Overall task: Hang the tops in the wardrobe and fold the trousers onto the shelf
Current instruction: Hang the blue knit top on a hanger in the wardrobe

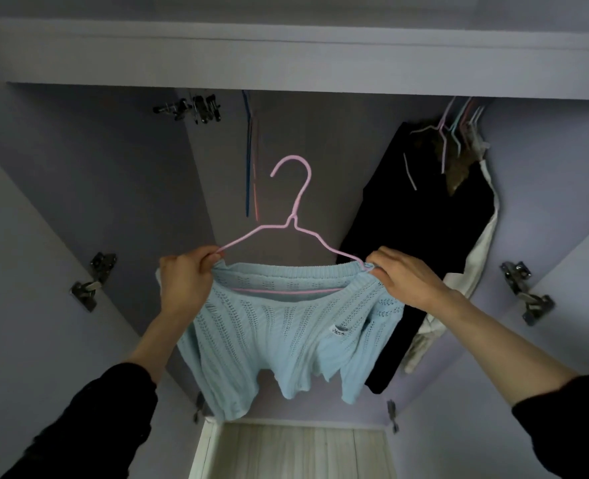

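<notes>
A light blue knit top (279, 333) hangs on a pink wire hanger (295, 216), held up in front of the open wardrobe. My left hand (186, 274) pinches the hanger's left shoulder end together with the top's neckline. My right hand (403, 274) pinches the right shoulder end and the knit there. The hanger's hook points up and left, free of the rail. The hanger's lower bar shows through the neck opening.
Dark and white garments (424, 243) hang on pastel hangers at the wardrobe's right. Empty blue and orange hangers (251, 157) and a clip hanger (196, 108) hang at the upper middle. Both doors (27, 236) stand open with hinges. A pale wooden shelf (293, 451) lies below.
</notes>
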